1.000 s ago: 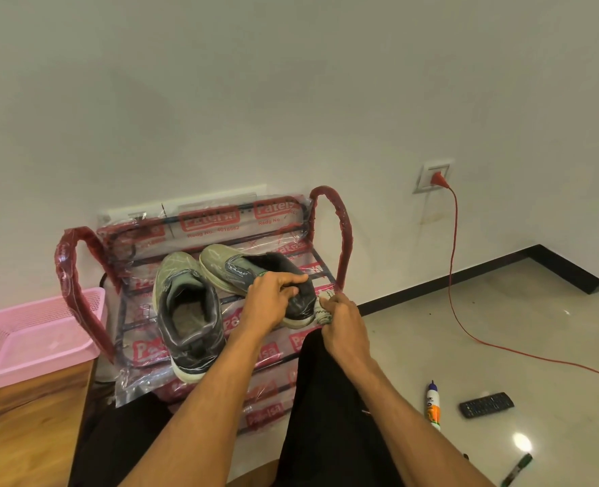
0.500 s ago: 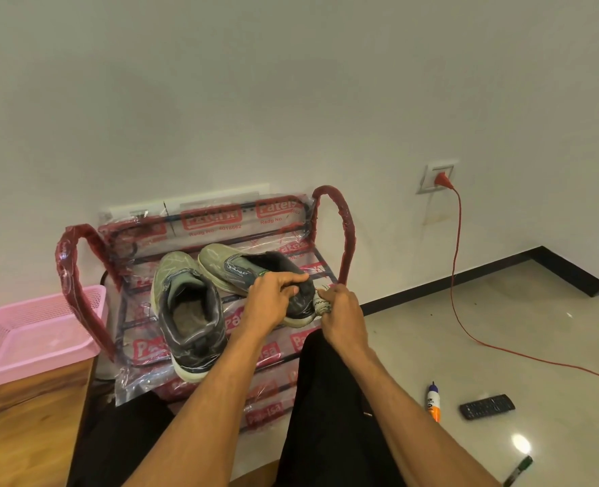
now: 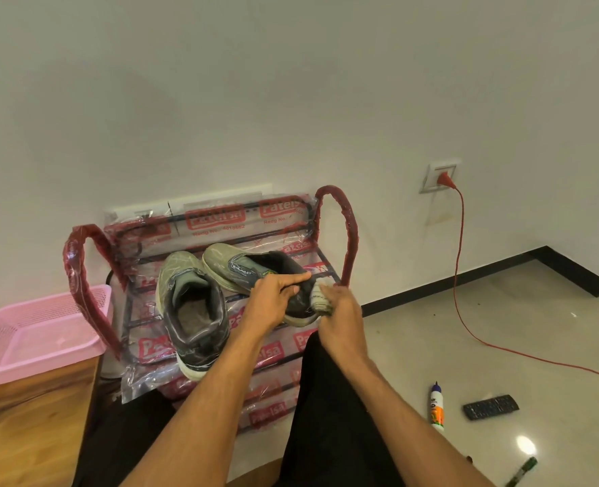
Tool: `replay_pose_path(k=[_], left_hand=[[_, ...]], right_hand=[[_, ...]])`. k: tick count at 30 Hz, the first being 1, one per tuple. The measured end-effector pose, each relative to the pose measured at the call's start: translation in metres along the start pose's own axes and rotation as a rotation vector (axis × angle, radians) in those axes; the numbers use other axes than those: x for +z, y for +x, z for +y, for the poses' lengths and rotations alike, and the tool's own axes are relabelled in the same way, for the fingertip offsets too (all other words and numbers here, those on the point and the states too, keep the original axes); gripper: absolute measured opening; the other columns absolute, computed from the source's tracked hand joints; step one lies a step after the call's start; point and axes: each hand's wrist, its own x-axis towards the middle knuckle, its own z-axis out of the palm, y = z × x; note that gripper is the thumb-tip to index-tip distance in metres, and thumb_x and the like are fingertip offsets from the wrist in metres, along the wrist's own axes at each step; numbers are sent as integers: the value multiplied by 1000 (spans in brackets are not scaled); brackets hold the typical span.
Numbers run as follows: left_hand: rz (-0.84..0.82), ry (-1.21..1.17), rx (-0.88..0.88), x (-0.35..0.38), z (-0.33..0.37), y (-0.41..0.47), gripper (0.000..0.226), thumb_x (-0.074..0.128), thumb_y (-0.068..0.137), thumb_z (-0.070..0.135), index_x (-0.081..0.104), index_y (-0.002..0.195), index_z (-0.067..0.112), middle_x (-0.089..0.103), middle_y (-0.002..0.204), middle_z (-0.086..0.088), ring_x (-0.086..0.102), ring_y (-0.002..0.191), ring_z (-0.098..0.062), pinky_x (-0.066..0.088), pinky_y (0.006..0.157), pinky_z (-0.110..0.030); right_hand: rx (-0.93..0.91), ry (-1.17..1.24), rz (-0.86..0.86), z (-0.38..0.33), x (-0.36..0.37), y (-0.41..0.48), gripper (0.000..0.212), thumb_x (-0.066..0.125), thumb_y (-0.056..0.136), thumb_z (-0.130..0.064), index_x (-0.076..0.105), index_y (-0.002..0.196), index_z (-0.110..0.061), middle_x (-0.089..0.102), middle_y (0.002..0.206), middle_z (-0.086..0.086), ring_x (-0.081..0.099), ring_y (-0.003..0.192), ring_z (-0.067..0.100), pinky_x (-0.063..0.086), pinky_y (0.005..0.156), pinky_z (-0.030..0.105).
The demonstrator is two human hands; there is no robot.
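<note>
Two grey-green shoes sit on the top tier of the plastic-wrapped shoe rack (image 3: 348, 237), which stands vs. the wall. The near shoe (image 3: 192, 311) is upright, opening up, toe to the wall: parked, not being worked.

The far shoe (image 3: 236, 267) lies tipped on its side w/ its heel end at the rack's right side. The left hand (image 3: 273, 298) grips it at the collar, fingers curled over the rim, index stretched along the top edge. That's prob. to brace it so it doesn't slide on the slick plastic.

The right hand (image 3: 340, 312) is closed round a whitish wad (image 3: 320, 299) pressed against the shoe's heel. It looks like wiping, and the tilt exposes that side. Can't tell if the wad is cloth or a rolled sock.

A pink basket (image 3: 27, 342) rests on the wooden surface (image 3: 20, 427) at left. A glue bottle (image 3: 437, 407), remote (image 3: 490, 406) & marker (image 3: 521, 471) lie on the floor (image 3: 466, 328) at right, well apart from the work.
</note>
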Motion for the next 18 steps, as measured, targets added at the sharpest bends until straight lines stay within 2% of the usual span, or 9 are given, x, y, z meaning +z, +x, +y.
replay_pose_path(k=[1, 3, 7, 10, 13, 15, 18], left_hand=[[1, -6, -1, -1, -2, 1, 37, 57, 94, 6, 66, 121, 30, 68, 119, 5, 59, 113, -7, 48, 97, -23], [-2, -30, -14, -3, -4, 2, 37, 57, 93, 5, 67, 120, 30, 69, 116, 5, 61, 111, -7, 49, 97, -27], [-18, -20, -49, -3, -4, 2, 35, 58, 94, 8, 67, 119, 31, 70, 111, 6, 64, 96, -6, 48, 78, -15], [5, 9, -60, 0, -1, 3, 35, 58, 95, 10, 67, 119, 34, 71, 104, 8, 60, 75, -2, 44, 64, -13], [14, 12, -57, -1, -2, 1, 36, 57, 95, 10, 67, 118, 36, 72, 100, 9, 57, 66, 0, 41, 59, -11], [13, 9, -58, 0, -1, 0, 36, 57, 95, 11, 67, 118, 37, 73, 100, 6, 65, 76, -8, 49, 64, -18], [12, -11, -73, 1, -1, 0, 37, 57, 95, 10, 66, 120, 35, 69, 112, 8, 65, 97, -8, 52, 87, -25]], right_hand=[[-42, -29, -25, -3, 6, -4, 42, 61, 89, 1, 57, 127, -14, 51, 121, -2, 50, 103, 4, 47, 83, 11], [-138, -129, -58, -2, 13, -13, 44, 65, 85, 1, 58, 127, -13, 50, 122, -2, 50, 105, 8, 51, 87, 20], [-287, -359, -129, 8, 2, -11, 49, 73, 81, -11, 58, 128, -11, 53, 122, 1, 52, 110, 16, 53, 85, 29], [-352, -442, -178, 4, -8, -5, 46, 69, 84, -16, 58, 127, -7, 53, 126, 6, 49, 115, 21, 50, 91, 33], [-436, -509, -265, 2, -19, 1, 43, 64, 87, -14, 56, 129, -7, 51, 126, 6, 48, 117, 22, 49, 94, 36], [-475, -551, -319, 4, -27, 7, 45, 64, 87, -13, 56, 131, -9, 52, 127, 5, 47, 118, 22, 48, 96, 35], [-419, -558, -289, 13, -32, 19, 41, 67, 87, -19, 60, 127, -15, 56, 125, 2, 50, 118, 20, 49, 95, 34]])
